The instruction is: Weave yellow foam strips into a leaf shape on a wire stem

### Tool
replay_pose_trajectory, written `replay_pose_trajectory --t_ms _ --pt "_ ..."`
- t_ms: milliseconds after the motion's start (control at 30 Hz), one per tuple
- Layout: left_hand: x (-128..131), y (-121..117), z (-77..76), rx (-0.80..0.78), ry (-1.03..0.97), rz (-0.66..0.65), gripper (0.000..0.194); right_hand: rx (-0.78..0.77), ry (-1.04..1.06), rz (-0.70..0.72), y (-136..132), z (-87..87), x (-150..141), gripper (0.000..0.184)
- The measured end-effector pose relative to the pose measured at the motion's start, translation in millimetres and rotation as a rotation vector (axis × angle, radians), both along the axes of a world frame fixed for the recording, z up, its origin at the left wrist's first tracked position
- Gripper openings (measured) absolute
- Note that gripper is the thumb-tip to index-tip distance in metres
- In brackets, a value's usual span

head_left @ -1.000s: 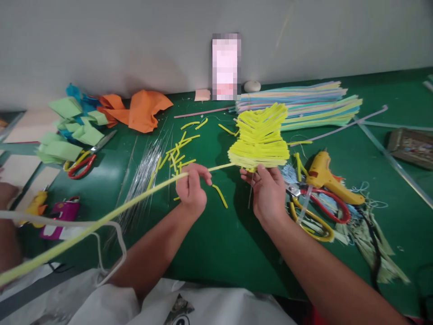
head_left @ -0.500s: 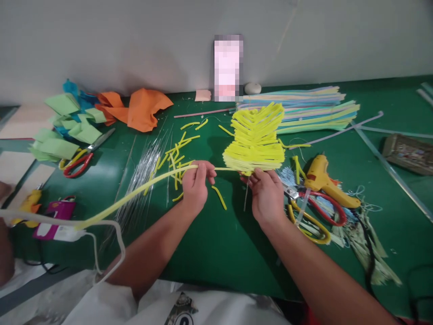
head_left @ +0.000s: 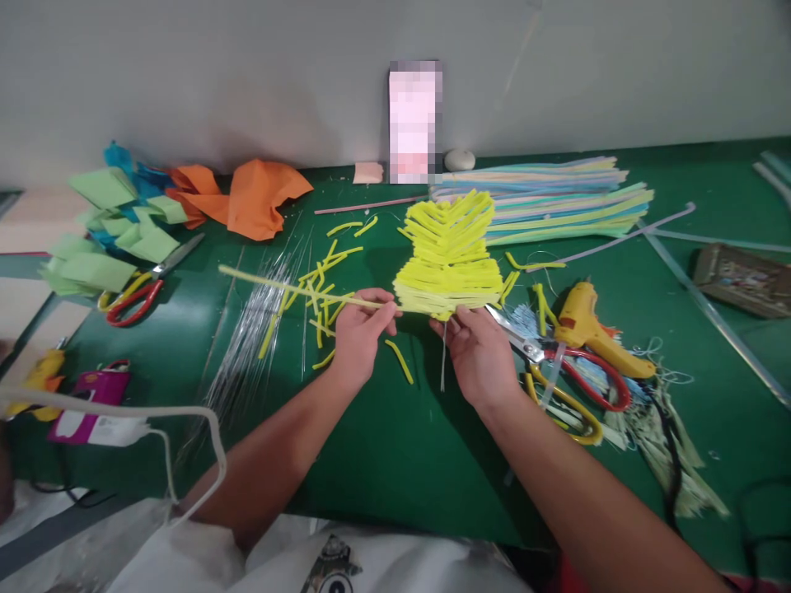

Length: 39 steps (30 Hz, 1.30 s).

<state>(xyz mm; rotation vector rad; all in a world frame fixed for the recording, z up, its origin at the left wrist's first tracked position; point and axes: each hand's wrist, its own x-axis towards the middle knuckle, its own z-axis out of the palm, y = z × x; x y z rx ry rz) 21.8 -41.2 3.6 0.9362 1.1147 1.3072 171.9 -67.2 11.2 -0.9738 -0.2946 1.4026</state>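
Note:
A flat woven piece of yellow pipe cleaners [head_left: 451, 257] lies on the green table [head_left: 395, 445] in the middle. My right hand [head_left: 479, 354] pinches its lower edge, above a thin wire stem [head_left: 443, 362] that hangs down. My left hand [head_left: 359, 329] is closed on a long yellow pipe cleaner [head_left: 290, 288] that runs from the woven piece out to the left, just above the table. Short yellow offcuts [head_left: 327, 280] are scattered under it.
Right of my right hand lie red and yellow scissors [head_left: 574, 387] and a yellow glue gun [head_left: 593, 329]. Pastel pipe cleaners [head_left: 556, 198] are stacked behind. Thin wires [head_left: 259, 321], more scissors [head_left: 139, 292], green and orange cloth pieces [head_left: 253, 198] lie left. A white cable [head_left: 185, 428] crosses the near left.
My left hand has pulled the long yellow pipe cleaner through toward the woven piece; its free end swung up from the lower left and now points left over the table.

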Motion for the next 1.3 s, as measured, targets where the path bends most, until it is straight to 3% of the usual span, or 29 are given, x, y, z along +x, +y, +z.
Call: replay_pose_trajectory --t_ms 133,367,633,867,1300 --pt "2 -1 0.5 -0.015 0.039 -0.081 0.034 -0.012 0.003 0.038 -1 1.8 0 0.011" --pt "3 -4 2.9 -0.053 0.036 -0.202 0.031 0.011 -0.013 0.164 -4 4.2 -3 0.011" --pt "5 -8 1.5 -0.037 0.048 -0.170 0.024 -0.033 -0.020 0.082 -2 1.5 0 0.016" --pt "7 -7 1.3 0.026 0.047 -0.122 0.026 -0.027 -0.110 0.137 -5 1.9 -1 0.015" --pt "11 -10 7.6 0.028 0.055 -0.189 0.031 0.059 -0.055 0.096 -4 0.0 0 0.014"
